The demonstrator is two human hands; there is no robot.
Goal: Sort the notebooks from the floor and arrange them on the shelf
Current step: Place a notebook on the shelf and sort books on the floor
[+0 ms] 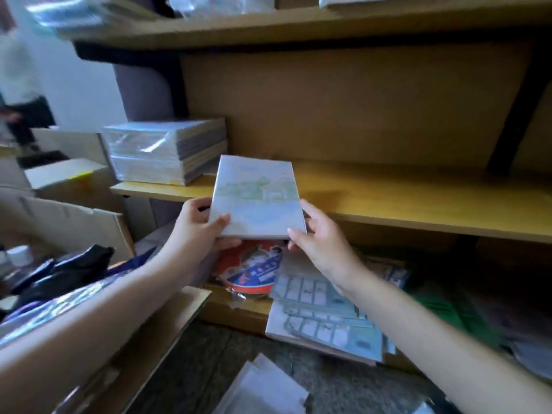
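Flat yellow-brown wooden shelf (418, 204) spans the frame. At its left end sits a blocky wrapped stack (167, 150) of notebooks, shiny plastic film. You hold a pale, glossy rectangular notebook (257, 195) across the shelf's front edge. Your left hand (200, 225) grips its near left corner, thumb on top. Your right hand (316, 234) pinches the near right corner, fingers curled.

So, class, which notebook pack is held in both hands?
The pale pack with the green picture, gripped by the left hand and right hand at the shelf edge; the plastic-wrapped stack rests on the shelf.
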